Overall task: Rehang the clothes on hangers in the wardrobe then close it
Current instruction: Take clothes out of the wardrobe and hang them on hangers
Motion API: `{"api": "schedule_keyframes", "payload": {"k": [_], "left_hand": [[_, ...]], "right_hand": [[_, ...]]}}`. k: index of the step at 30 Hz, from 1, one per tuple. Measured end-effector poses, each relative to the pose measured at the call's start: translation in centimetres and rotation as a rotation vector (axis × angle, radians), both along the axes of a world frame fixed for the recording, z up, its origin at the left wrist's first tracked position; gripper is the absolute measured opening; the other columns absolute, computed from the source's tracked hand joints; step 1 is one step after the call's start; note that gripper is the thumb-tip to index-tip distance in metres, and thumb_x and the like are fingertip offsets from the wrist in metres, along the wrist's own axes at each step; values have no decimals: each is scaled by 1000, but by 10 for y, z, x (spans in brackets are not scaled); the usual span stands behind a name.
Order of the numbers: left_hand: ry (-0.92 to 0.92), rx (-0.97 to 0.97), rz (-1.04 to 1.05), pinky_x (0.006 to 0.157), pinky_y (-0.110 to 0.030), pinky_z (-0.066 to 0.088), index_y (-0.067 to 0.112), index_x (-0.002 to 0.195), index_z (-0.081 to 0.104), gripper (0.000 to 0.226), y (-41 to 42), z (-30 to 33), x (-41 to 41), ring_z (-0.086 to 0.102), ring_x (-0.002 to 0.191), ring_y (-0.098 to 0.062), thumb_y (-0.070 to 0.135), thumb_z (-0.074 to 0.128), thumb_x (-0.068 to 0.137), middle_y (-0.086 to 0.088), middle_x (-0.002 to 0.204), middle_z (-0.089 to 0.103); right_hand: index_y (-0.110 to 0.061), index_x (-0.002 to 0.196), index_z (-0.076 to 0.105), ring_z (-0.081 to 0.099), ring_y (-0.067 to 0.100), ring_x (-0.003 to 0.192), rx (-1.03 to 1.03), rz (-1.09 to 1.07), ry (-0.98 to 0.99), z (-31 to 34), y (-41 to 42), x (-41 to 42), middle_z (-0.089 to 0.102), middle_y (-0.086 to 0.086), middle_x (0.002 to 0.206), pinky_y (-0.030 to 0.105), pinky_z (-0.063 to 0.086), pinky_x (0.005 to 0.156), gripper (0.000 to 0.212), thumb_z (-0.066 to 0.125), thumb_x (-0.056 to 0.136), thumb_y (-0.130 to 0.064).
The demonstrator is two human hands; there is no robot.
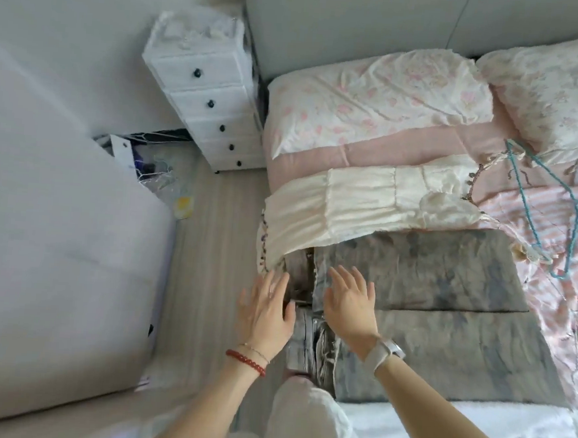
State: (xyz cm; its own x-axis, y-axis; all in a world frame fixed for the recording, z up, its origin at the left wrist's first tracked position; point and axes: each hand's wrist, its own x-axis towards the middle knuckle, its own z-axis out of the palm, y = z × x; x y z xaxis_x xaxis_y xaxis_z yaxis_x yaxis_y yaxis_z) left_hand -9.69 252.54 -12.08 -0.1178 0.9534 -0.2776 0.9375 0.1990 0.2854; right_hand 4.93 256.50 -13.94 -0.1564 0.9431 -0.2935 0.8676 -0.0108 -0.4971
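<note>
Two hands reach over the bed's edge, both with an open grip, fingers spread and nothing held. The left hand sits at the waistband end of the grey jeans, the right hand flat just above the upper leg. The jeans lie across the bed, legs running right. A cream dress lies just beyond them, its hem overlapping the jeans. A teal hanger rests on the pink quilt, well apart from the hands. A white drawer unit stands beside the bed.

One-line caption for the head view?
Both open hands, left hand and right hand, over grey jeans on the bed; teal hanger beside.
</note>
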Motion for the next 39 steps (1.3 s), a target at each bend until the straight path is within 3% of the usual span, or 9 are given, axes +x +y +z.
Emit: {"api": "schedule_keyframes", "payload": {"k": [8,14,18,22,26,30,33,37,39], "left_hand": [[147,-146,473,108,-29,25,29,143,20,50,-260,-10,-87,27,133,-9,41,29,95,9,147,28],[180,-61,889,113,-35,15,28,144,20,49,-384,23,-156,15,139,-8,38,30,96,8,151,20],[216,51,1163,114,-37,16,27,143,25,50,-451,55,-208,16,140,-14,37,36,95,3,152,23],[301,261,1363,108,-45,28,18,137,42,48,-502,111,-269,31,135,-25,33,45,92,-8,145,37],[461,445,1479,103,-45,29,14,131,49,45,-543,171,-332,35,131,-26,26,55,89,-9,139,43],[576,538,1549,104,-44,25,15,132,47,44,-573,216,-385,31,132,-25,25,52,90,-8,140,40],[660,577,1546,102,-44,25,15,132,47,43,-592,240,-414,32,131,-26,25,52,90,-9,140,40],[723,551,1480,100,-42,26,18,136,41,47,-614,267,-460,31,132,-23,30,48,91,-6,143,36],[731,508,1432,102,-42,25,21,140,34,50,-621,275,-486,25,136,-22,34,44,93,-4,148,30]], "right_hand": [[-23,135,38,24,16,135,-36,656,-118,8,-173,-114,39,-2,141,38,14,112,41,33,95,-28],[-21,141,29,19,17,139,42,1251,-16,38,-271,-226,29,-3,148,35,16,113,45,30,96,-28],[-18,140,30,20,20,138,101,1461,62,66,-325,-310,29,0,148,39,16,113,44,31,96,-26],[-19,140,30,20,17,138,186,1558,178,105,-371,-404,29,-1,148,40,15,114,45,32,96,-26],[-13,132,43,37,21,129,305,1611,371,158,-403,-497,46,6,137,35,27,107,40,37,94,-19],[-6,102,58,51,30,96,210,1578,604,212,-435,-567,60,12,100,39,43,83,22,39,91,-9],[-5,75,45,41,26,73,159,1602,710,246,-464,-614,45,10,73,37,38,69,17,37,90,-5],[-17,79,49,44,25,83,111,1547,757,276,-498,-673,47,12,83,32,37,75,21,36,95,-12],[-6,93,53,50,31,89,95,1461,760,282,-510,-701,54,18,92,36,41,81,20,37,96,-17]]}}
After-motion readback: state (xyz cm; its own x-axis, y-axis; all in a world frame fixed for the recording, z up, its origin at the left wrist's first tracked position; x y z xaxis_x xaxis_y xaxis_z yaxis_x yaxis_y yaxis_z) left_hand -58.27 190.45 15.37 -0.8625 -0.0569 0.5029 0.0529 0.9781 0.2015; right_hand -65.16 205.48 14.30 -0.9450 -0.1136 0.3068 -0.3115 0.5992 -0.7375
